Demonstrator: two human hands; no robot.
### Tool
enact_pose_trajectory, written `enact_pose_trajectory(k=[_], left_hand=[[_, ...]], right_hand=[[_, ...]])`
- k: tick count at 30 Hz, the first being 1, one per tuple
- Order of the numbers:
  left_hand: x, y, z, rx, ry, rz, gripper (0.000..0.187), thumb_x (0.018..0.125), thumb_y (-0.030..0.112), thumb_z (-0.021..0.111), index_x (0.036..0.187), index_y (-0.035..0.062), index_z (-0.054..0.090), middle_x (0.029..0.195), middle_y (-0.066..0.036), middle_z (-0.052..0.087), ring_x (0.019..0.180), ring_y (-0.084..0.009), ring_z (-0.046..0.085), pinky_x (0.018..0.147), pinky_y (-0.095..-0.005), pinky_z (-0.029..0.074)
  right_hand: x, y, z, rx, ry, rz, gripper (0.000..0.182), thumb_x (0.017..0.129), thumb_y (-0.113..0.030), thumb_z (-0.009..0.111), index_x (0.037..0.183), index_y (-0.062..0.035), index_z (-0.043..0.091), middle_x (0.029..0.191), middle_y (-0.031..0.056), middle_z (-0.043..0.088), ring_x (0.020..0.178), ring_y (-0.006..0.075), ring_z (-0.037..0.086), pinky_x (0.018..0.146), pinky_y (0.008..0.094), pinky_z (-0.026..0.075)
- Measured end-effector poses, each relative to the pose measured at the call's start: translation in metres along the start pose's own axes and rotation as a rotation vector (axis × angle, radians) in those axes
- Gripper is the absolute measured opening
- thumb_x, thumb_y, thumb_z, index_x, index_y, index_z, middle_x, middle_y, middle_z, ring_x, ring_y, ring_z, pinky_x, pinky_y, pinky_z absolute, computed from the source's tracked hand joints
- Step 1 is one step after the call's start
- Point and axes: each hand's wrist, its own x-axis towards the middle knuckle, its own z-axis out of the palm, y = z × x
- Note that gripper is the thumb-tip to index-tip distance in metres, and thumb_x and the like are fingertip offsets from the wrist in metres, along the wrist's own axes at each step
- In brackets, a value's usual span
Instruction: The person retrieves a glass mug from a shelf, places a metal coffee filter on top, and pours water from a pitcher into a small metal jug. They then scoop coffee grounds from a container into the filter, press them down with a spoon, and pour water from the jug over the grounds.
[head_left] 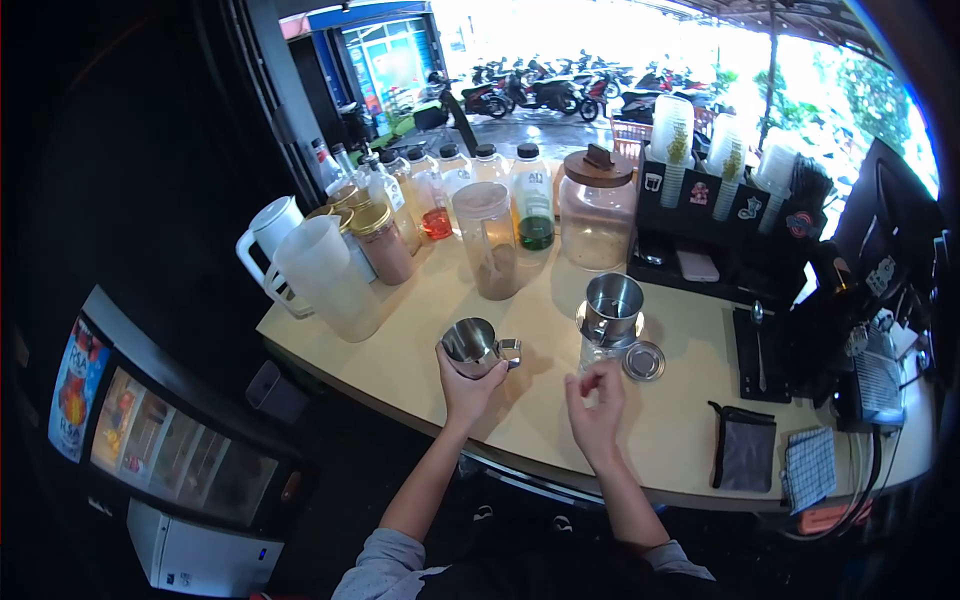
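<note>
My left hand (468, 385) is wrapped round a steel pitcher (472, 342), whose handle points right and whose open top faces me. To the right, my right hand (597, 402) is raised over the counter, its fingers curled with the thumb near the index finger; whether anything small is between them cannot be made out. Just beyond it a metal drip filter (613, 300) sits on top of a glass (593, 352). A round metal lid (643, 361) lies on the counter beside the glass.
The wooden counter (400, 368) holds plastic jugs (325, 278), jars, syrup bottles (535, 200), a tall powder container (487, 245) and a wooden-lidded jar (598, 220). At right are a cup rack (690, 205), a spoon on a black tray (762, 355) and cloths (745, 450).
</note>
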Motion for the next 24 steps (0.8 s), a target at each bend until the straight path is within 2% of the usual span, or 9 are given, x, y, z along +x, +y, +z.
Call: enact_pose_trajectory(k=[4, 6, 7, 8, 10, 14, 17, 21, 24], left_hand=[[0.004, 0.005, 0.0, -0.145, -0.097, -0.095, 0.078, 0.065, 0.005, 0.078, 0.123, -0.0034, 0.027, 0.109, -0.015, 0.049, 0.098, -0.0191, 0.055, 0.08, -0.0284, 0.048], [0.01, -0.001, -0.002, -0.163, -0.135, -0.112, 0.077, 0.065, 0.004, 0.078, 0.123, -0.003, 0.027, 0.11, -0.015, 0.049, 0.097, -0.0192, 0.055, 0.081, -0.0281, 0.049], [0.015, -0.008, -0.004, -0.153, -0.168, -0.063, 0.075, 0.066, 0.003, 0.077, 0.122, -0.0023, 0.028, 0.109, -0.014, 0.05, 0.096, -0.019, 0.056, 0.079, -0.0279, 0.049], [0.019, -0.014, -0.004, -0.146, -0.196, -0.011, 0.073, 0.066, 0.001, 0.076, 0.121, -0.0016, 0.028, 0.108, -0.014, 0.05, 0.095, -0.0189, 0.057, 0.078, -0.0276, 0.05], [0.027, 0.0, -0.005, -0.212, -0.24, -0.042, 0.073, 0.066, 0.001, 0.076, 0.121, -0.001, 0.029, 0.107, -0.013, 0.05, 0.095, -0.0186, 0.057, 0.078, -0.0279, 0.05], [0.036, 0.004, -0.006, -0.354, -0.312, -0.068, 0.071, 0.065, 0.0, 0.076, 0.12, 0.0, 0.03, 0.106, -0.012, 0.051, 0.094, -0.0183, 0.058, 0.078, -0.0281, 0.051], [0.041, 0.002, -0.009, -0.322, -0.336, -0.035, 0.071, 0.065, -0.001, 0.076, 0.119, 0.0005, 0.03, 0.106, -0.012, 0.05, 0.095, -0.0185, 0.057, 0.079, -0.0282, 0.051], [0.045, -0.008, -0.018, -0.387, -0.365, -0.061, 0.071, 0.064, -0.001, 0.076, 0.117, 0.001, 0.03, 0.108, -0.013, 0.048, 0.096, -0.0184, 0.057, 0.078, -0.0281, 0.051], [0.049, -0.012, -0.023, -0.4, -0.393, -0.069, 0.071, 0.064, -0.001, 0.077, 0.117, 0.0012, 0.029, 0.11, -0.013, 0.047, 0.097, -0.0185, 0.056, 0.079, -0.0282, 0.051]], right_hand=[[-0.007, -0.008, -0.007, -0.074, 0.158, -0.062, 0.025, 0.078, -0.002, 0.064, 0.073, -0.0051, 0.04, 0.074, 0.0035, 0.038, 0.061, 0.0096, 0.036, 0.053, 0.0223, 0.034], [0.0, -0.013, -0.009, 0.096, 0.424, 0.028, 0.02, 0.082, -0.005, 0.063, 0.075, -0.0048, 0.043, 0.07, 0.0005, 0.037, 0.058, 0.0074, 0.035, 0.049, 0.0199, 0.031], [0.001, -0.003, -0.012, 0.028, 0.468, 0.018, 0.013, 0.088, -0.01, 0.058, 0.083, -0.0028, 0.049, 0.071, -0.0008, 0.044, 0.057, 0.0061, 0.036, 0.048, 0.02, 0.032], [0.0, 0.0, -0.017, 0.014, 0.481, 0.005, 0.013, 0.088, -0.01, 0.058, 0.083, -0.0028, 0.049, 0.071, -0.0008, 0.044, 0.057, 0.0061, 0.036, 0.048, 0.02, 0.032], [-0.006, 0.001, -0.025, 0.059, 0.155, 0.367, 0.012, 0.094, -0.014, 0.049, 0.094, -0.0021, 0.053, 0.083, 0.0014, 0.054, 0.06, 0.0046, 0.042, 0.052, 0.0191, 0.038], [-0.008, 0.015, -0.004, 0.022, 0.108, 0.274, 0.021, 0.096, -0.021, 0.046, 0.099, -0.0025, 0.055, 0.087, 0.002, 0.059, 0.063, 0.0041, 0.047, 0.053, 0.02, 0.042], [0.0, 0.017, 0.021, -0.011, 0.041, 0.215, 0.021, 0.095, -0.018, 0.047, 0.105, -0.0011, 0.056, 0.094, 0.0066, 0.062, 0.078, 0.0093, 0.058, 0.06, 0.0208, 0.047], [0.019, 0.025, 0.044, -0.026, 0.047, 0.176, 0.021, 0.094, -0.015, 0.049, 0.105, 0.0012, 0.056, 0.096, 0.009, 0.062, 0.082, 0.0109, 0.059, 0.064, 0.023, 0.049], [0.032, 0.027, 0.054, -0.135, 0.028, 0.203, 0.019, 0.092, -0.012, 0.052, 0.102, 0.0036, 0.056, 0.091, 0.0085, 0.062, 0.082, 0.0109, 0.06, 0.066, 0.024, 0.051]])
